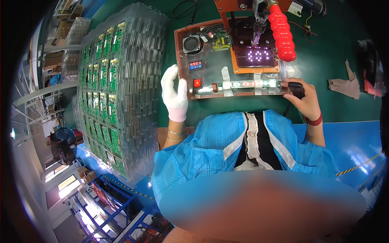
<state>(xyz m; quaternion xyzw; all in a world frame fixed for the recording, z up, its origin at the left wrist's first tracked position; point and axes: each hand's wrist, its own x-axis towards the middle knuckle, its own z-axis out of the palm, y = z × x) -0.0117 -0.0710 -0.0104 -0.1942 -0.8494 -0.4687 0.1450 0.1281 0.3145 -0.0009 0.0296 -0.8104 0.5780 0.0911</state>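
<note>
My left hand point(175, 92), in a white glove, is at the left edge of a flat test box point(216, 67) with a clear top. Its thumb and fingers are apart, with nothing between them. At the box's lower right corner, my bare right hand point(307, 99) grips a small black plug point(296, 90) between thumb and fingers. The plug sits against the end of a clear strip point(247, 84) with lit lights, taped along the box's near side. A red lit switch point(197, 83) and a small digital display point(195, 65) are near my left hand.
A tall stack of clear plastic trays point(139, 89) holding green circuit boards stands at the left. Over the box is a press with a red ribbed handle point(282, 34) and a dark plate with lit dots point(255, 54). A beige cloth point(344, 84) lies at the right.
</note>
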